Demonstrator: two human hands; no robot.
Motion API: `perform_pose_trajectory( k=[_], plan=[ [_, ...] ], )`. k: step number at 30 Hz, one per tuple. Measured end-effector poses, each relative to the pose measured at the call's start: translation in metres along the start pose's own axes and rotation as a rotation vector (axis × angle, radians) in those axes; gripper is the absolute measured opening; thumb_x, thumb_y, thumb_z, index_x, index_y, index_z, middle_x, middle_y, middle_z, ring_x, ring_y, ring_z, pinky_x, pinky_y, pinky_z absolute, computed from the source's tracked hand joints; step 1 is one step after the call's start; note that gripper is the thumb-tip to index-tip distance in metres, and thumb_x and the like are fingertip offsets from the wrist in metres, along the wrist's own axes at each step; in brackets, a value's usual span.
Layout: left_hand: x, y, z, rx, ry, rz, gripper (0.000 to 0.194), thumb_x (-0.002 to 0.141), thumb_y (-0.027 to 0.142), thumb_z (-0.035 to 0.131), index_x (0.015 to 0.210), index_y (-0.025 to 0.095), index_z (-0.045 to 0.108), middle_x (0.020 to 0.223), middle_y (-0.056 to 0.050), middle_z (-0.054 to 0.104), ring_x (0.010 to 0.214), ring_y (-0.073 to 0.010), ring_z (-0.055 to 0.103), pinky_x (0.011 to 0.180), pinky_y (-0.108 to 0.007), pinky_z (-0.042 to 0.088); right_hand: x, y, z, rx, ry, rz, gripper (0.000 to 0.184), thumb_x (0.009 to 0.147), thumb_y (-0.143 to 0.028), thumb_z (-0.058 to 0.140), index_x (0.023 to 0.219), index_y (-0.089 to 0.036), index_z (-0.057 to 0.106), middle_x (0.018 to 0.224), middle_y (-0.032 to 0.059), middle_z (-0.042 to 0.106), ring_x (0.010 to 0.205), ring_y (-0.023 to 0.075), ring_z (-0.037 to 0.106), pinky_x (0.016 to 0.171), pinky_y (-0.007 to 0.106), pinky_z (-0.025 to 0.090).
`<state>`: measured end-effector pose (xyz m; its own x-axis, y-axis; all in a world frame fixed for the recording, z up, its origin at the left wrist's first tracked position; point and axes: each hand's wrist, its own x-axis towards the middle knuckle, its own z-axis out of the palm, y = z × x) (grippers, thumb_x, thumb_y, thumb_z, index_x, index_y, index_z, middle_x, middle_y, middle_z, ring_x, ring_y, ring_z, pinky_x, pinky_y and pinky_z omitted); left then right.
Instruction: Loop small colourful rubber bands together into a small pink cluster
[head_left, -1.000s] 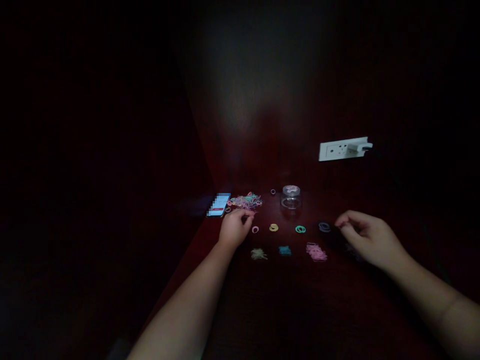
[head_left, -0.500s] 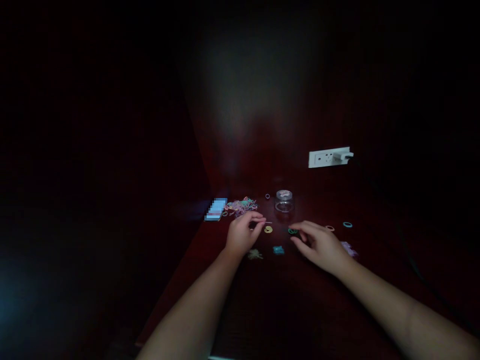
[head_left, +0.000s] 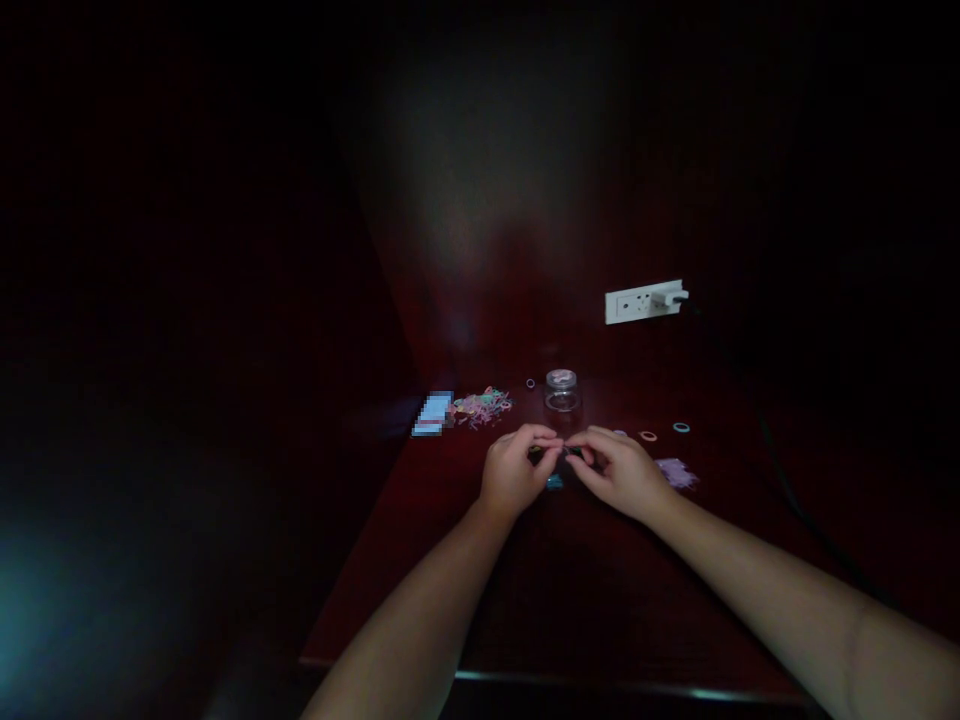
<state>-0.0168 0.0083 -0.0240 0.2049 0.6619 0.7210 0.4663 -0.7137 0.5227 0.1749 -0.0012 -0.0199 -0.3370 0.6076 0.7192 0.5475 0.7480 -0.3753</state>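
Note:
My left hand (head_left: 523, 468) and my right hand (head_left: 621, 472) meet over the middle of the table, fingertips almost touching. Both are closed in a pinch on a thin, pale rubber band (head_left: 566, 448), which is tiny and mostly covered by the fingers. Below them, a small pile of blue rubber bands (head_left: 554, 482) shows in part. Right of my right hand lies a pile of light purple rubber bands (head_left: 677, 473). Behind it are a peach band (head_left: 647, 436) and a blue band (head_left: 681, 427). My hands hide other bands.
A clear lidded jar (head_left: 562, 398) stands behind my hands. To its left are a single band (head_left: 530, 383), a mixed heap of rubber bands (head_left: 484, 407) and a lit phone (head_left: 433, 413). A wall socket (head_left: 643, 302) holds a plug; a dark cable (head_left: 787, 490) runs at right.
My right hand has moved left from the far right of the band rows to meet my left hand. My left hand has shifted right, carrying the thin band. The view has shifted slightly.

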Motion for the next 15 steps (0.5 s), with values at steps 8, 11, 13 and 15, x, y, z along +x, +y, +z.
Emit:
perform_pose_trajectory(
  k=[8,11,13,15],
  plan=[
    [-0.0038,0.0069,0.0028,-0.017,-0.027,0.011,0.018,0.083,0.018,0.069,0.100,0.024,0.063,0.093,0.000,0.078,0.090,-0.0168,0.075,0.084,-0.031,0.060,-0.0107,0.0021,-0.0013,0.012,-0.034,-0.017,0.006,0.091,-0.022,0.057,0.092,-0.021,0.063,0.069,-0.0007,0.052,0.062,0.0151,0.053,0.061,0.028,0.043],
    [-0.0047,0.0088,0.0023,0.002,-0.046,-0.001,0.018,0.084,0.019,0.069,0.100,0.025,0.063,0.093,0.001,0.078,0.091,-0.0171,0.075,0.083,-0.031,0.059,-0.0110,0.0018,-0.0016,0.022,-0.040,-0.007,0.007,0.092,-0.021,0.055,0.090,-0.021,0.061,0.069,-0.0003,0.053,0.062,0.0153,0.053,0.061,0.028,0.043],
    [-0.0050,0.0099,0.0020,0.013,-0.058,-0.007,0.018,0.084,0.020,0.069,0.100,0.026,0.064,0.093,0.001,0.078,0.091,-0.0177,0.075,0.083,-0.032,0.059,-0.0111,0.0017,-0.0021,0.030,-0.042,0.000,0.009,0.093,-0.021,0.054,0.088,-0.021,0.061,0.069,0.0001,0.053,0.063,0.0156,0.053,0.062,0.028,0.043],
    [-0.0055,0.0106,0.0019,0.008,-0.065,-0.003,0.018,0.084,0.022,0.069,0.101,0.026,0.063,0.093,0.001,0.078,0.091,-0.0181,0.075,0.083,-0.032,0.059,-0.0113,0.0016,-0.0028,0.032,-0.045,0.004,0.009,0.093,-0.021,0.054,0.088,-0.021,0.062,0.069,0.0001,0.053,0.063,0.0158,0.053,0.062,0.029,0.043]
  ],
)
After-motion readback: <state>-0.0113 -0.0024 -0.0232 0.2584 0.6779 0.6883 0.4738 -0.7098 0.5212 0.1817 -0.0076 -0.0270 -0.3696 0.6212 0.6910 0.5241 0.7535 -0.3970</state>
